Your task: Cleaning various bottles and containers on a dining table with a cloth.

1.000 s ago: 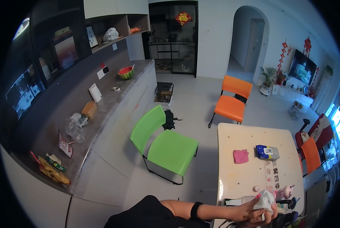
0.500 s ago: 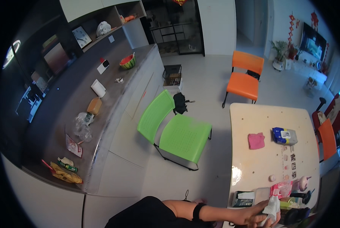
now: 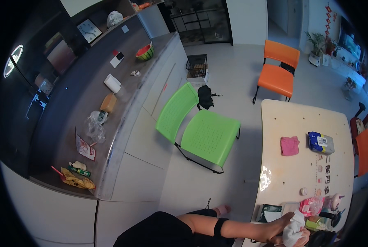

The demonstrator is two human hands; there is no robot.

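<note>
At the table's near edge, a crumpled white tissue (image 3: 293, 231) is bunched between my two hands. My left hand (image 3: 277, 229) reaches in from the left, its fingers closed against the tissue; a black band circles that forearm. The fingers of my right hand (image 3: 303, 237) curl round the tissue's lower right side, and the rest of that hand is mostly hidden. Close by lie a dark green and white packet (image 3: 270, 212), a pink bag with clear plastic (image 3: 312, 206), a light green container (image 3: 314, 224) and a black-handled thing (image 3: 331, 217).
The cream table (image 3: 291, 173) also carries a pink cloth (image 3: 289, 146), a blue and grey wipes pack (image 3: 321, 143) and a small pink round item (image 3: 303, 191). A green chair (image 3: 210, 138) stands left of it, an orange chair (image 3: 276, 80) beyond. A dark counter (image 3: 124, 96) runs along the left.
The view has shifted, so the furniture sits farther right and higher in the picture. Both hands stay on the tissue, which looks more bunched.
</note>
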